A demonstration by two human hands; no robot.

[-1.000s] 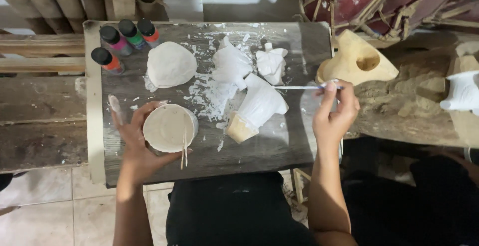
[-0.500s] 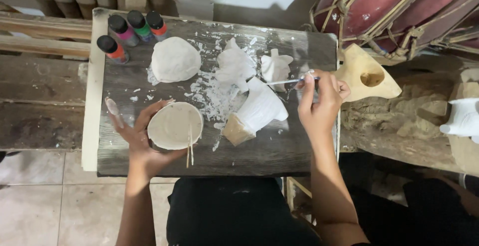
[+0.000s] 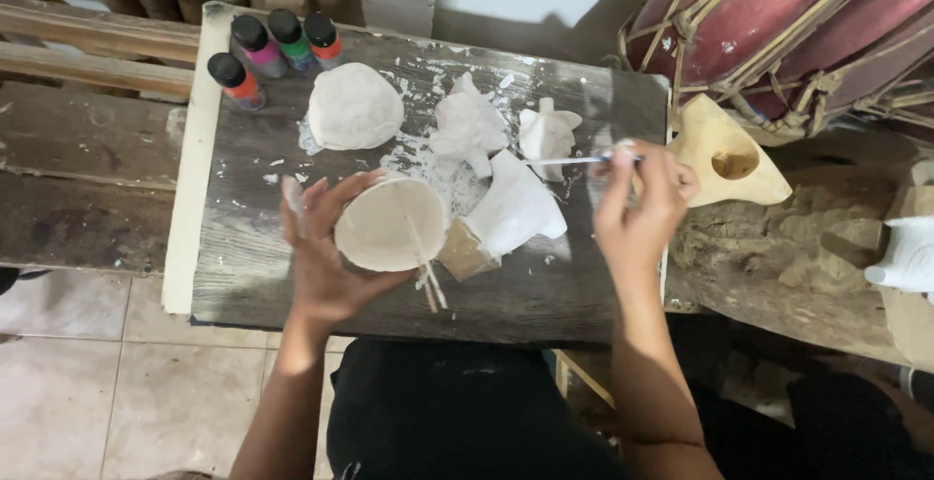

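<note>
My left hand (image 3: 321, 247) grips a round white-coated bowl-shaped piece (image 3: 391, 227) with thin sticks (image 3: 428, 281) poking out at its lower edge. My right hand (image 3: 637, 203) pinches a thin brush (image 3: 574, 160) that points left toward a small white figure (image 3: 547, 133). A white-painted wooden piece (image 3: 511, 213) lies between both hands on the dark wooden board (image 3: 253, 266). Another white figure (image 3: 469, 130) and a white dome-shaped piece (image 3: 353, 107) lie further back among white paint smears.
Several small paint bottles (image 3: 268, 47) with coloured contents stand at the board's back left. An unpainted wooden carving (image 3: 725, 154) sits right of the board, a large red drum (image 3: 778, 23) behind it. A white carving (image 3: 905, 256) rests at the far right. Tiled floor lies at the lower left.
My right hand moved left and slightly back with the brush, from beside the unpainted carving to near the small white figure. The left hand still holds the bowl-shaped piece.
</note>
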